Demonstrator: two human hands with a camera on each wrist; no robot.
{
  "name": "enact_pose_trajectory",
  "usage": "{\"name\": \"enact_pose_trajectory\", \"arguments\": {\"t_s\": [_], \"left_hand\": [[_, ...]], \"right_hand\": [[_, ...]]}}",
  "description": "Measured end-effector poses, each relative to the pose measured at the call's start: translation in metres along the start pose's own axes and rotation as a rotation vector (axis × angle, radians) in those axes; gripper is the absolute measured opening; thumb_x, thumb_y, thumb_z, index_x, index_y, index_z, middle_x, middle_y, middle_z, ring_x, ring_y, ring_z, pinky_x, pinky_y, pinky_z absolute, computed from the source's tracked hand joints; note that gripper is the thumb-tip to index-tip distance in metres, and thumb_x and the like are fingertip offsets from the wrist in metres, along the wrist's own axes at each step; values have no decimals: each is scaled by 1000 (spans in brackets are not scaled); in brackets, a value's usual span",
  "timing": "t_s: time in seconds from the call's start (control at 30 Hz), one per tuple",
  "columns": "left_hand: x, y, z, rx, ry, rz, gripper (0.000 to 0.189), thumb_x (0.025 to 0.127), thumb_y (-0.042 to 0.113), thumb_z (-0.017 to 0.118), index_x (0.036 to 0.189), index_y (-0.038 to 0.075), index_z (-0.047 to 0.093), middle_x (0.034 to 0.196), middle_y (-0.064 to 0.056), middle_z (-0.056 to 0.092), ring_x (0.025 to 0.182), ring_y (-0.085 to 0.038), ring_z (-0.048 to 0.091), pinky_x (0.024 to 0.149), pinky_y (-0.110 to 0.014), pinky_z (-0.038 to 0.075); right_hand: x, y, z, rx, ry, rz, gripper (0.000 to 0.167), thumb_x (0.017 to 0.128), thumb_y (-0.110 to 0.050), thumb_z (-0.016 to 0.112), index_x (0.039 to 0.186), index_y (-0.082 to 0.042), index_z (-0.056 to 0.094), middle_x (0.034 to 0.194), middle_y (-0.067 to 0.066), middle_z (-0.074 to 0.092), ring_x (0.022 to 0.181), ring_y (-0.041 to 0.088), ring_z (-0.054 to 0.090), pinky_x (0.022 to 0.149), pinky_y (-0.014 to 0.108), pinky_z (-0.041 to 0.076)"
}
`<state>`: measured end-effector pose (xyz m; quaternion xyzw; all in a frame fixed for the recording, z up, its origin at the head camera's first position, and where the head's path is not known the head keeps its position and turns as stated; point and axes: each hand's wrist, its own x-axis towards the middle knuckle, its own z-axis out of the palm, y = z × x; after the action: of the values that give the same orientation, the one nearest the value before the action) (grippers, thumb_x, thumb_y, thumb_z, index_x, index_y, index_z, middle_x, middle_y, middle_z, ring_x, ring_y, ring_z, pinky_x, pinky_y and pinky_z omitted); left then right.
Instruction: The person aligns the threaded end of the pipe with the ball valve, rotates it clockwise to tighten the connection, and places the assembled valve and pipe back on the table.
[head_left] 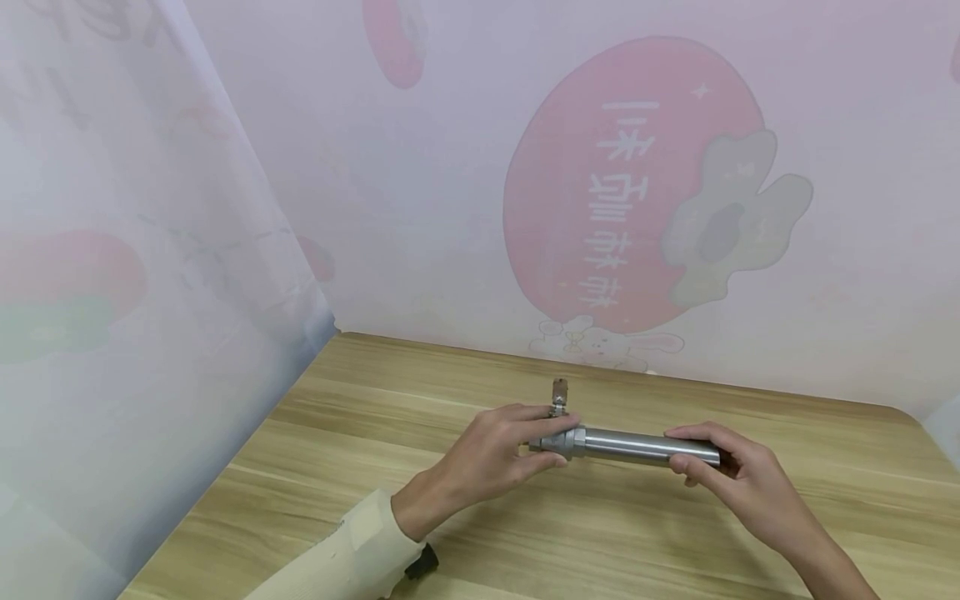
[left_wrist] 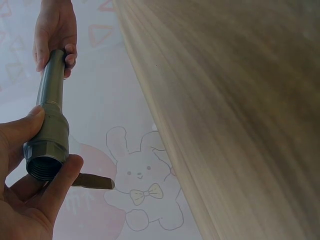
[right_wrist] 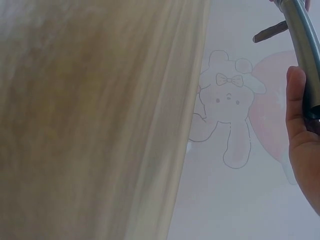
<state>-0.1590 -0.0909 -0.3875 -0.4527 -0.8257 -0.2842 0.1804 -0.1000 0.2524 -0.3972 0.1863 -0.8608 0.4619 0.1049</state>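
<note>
My left hand (head_left: 487, 450) grips a metal ball valve (head_left: 557, 444) between thumb and fingers. A smooth steel pipe (head_left: 630, 446) is joined to the valve's right side, and the two lie in one line above the table. The thumb and fingers of my right hand (head_left: 750, 479) hold the pipe's far end. From the valve a short brownish lever handle (head_left: 560, 392) sticks out toward the back wall. In the left wrist view the valve (left_wrist: 50, 135) shows a hex end with an open threaded mouth. The right wrist view catches the pipe (right_wrist: 304, 45) with its open end near my palm.
Under both hands is a wood-grain table (head_left: 360, 433) with rounded back corners. A pale printed sheet (head_left: 450, 208) with a strawberry and a rabbit hangs behind it, and another sheet (head_left: 150, 167) on the left. Something small and black (head_left: 422, 562) shows beside my left sleeve.
</note>
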Motion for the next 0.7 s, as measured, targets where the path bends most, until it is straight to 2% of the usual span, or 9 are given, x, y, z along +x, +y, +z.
{"name": "enact_pose_trajectory", "arguments": {"t_s": [0.2, 0.37, 0.5, 0.7], "left_hand": [[0, 0, 0, -5, -4, -10, 50, 93, 25, 90, 140, 18, 76, 133, -12, 78, 116, -23, 79, 90, -24, 66], [0, 0, 0, 3, -4, -12, 51, 92, 26, 90, 140, 18, 76, 133, -11, 78, 116, -23, 79, 92, -26, 66], [0, 0, 0, 5, -8, -10, 50, 93, 26, 89, 140, 18, 76, 134, -11, 78, 118, -23, 79, 95, -29, 66], [0, 0, 0, -7, -6, -8, 50, 93, 26, 89, 141, 18, 75, 135, -12, 78, 119, -24, 78, 95, -29, 65]], "right_hand": [[0, 0, 0, 5, 5, 2, 29, 102, -2, 74, 130, -13, 74, 103, -8, 77, 79, 14, 72, 68, 27, 61], [1, -1, 1, 30, 15, -7, 29, 101, 0, 75, 128, -10, 72, 106, -9, 76, 78, 16, 72, 69, 28, 62], [0, -1, 1, 29, 17, 3, 27, 101, -1, 76, 125, -12, 74, 103, -9, 77, 77, 13, 72, 68, 27, 62], [1, 0, 2, 79, 44, -42, 33, 96, 6, 79, 127, -5, 72, 118, -7, 73, 83, 10, 73, 70, 25, 63]]}}
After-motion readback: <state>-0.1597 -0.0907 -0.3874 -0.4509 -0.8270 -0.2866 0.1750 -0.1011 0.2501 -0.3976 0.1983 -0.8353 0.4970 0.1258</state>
